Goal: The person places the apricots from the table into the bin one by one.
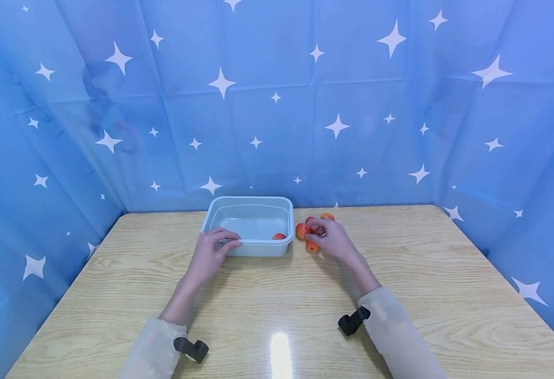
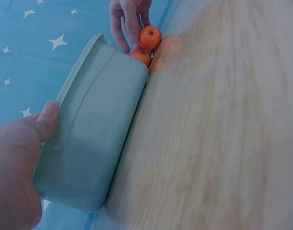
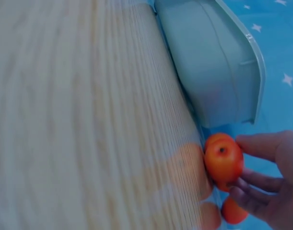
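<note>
A pale blue-green plastic container point(image 1: 248, 249) stands near the table's back edge, one orange-red fruit point(image 1: 279, 237) showing inside its front right corner. My left hand point(image 1: 212, 248) grips the container's front rim near the left corner; in the left wrist view its thumb point(image 2: 50, 111) lies against the rim. Just right of the container, my right hand point(image 1: 330, 238) reaches into a cluster of similar small round fruits. The right wrist view has its thumb and fingers around one fruit point(image 3: 224, 160) with a dark dimple. Another fruit point(image 3: 234, 211) lies below those fingers.
More fruits, one in front point(image 1: 312, 246) and one behind point(image 1: 327, 216), lie around the right hand on the wood-grain table point(image 1: 258, 295). A blue curtain point(image 1: 277, 105) with white stars hangs behind and at both sides. Each sleeve carries a black wrist camera point(image 1: 354, 320).
</note>
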`<state>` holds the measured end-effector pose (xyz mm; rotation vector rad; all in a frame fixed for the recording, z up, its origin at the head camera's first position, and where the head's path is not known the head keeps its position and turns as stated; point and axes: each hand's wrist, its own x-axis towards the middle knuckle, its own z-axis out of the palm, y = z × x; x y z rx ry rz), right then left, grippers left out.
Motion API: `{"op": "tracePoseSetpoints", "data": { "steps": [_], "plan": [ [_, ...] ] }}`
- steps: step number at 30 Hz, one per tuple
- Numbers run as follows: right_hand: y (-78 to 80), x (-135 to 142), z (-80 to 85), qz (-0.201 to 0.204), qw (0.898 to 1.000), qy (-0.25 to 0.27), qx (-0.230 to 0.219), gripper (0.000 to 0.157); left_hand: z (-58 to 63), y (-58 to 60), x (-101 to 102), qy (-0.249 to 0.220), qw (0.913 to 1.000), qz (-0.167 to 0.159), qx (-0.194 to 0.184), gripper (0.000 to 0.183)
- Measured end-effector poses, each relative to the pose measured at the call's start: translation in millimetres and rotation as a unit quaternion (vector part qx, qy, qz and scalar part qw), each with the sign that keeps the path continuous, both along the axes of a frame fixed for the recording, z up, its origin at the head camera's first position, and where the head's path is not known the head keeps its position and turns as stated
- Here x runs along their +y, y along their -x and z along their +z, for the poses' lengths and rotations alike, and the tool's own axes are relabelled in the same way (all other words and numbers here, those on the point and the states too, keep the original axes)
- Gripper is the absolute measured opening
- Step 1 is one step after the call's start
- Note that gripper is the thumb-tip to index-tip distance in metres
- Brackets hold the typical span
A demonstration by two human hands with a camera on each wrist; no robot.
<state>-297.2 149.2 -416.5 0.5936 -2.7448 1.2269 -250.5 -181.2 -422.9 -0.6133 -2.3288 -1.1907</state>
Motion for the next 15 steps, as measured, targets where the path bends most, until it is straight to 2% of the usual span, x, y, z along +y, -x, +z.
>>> {"op": "tracePoseSetpoints", "data": {
  "steps": [7,15],
  "plan": [
    [0.9,2.6,-1.0,-0.003,1.0,-0.004,-0.016,0.031,-0.4,-0.2,-1.0,-0.002,0.9999,-0.001,-0.016,0.005],
    [1.9,7.0,-1.5,-0.003,0.999,-0.009,-0.043,0.037,-1.9,0.8,-1.5,0.0,1.0,-0.003,-0.008,0.005]
  ]
}}
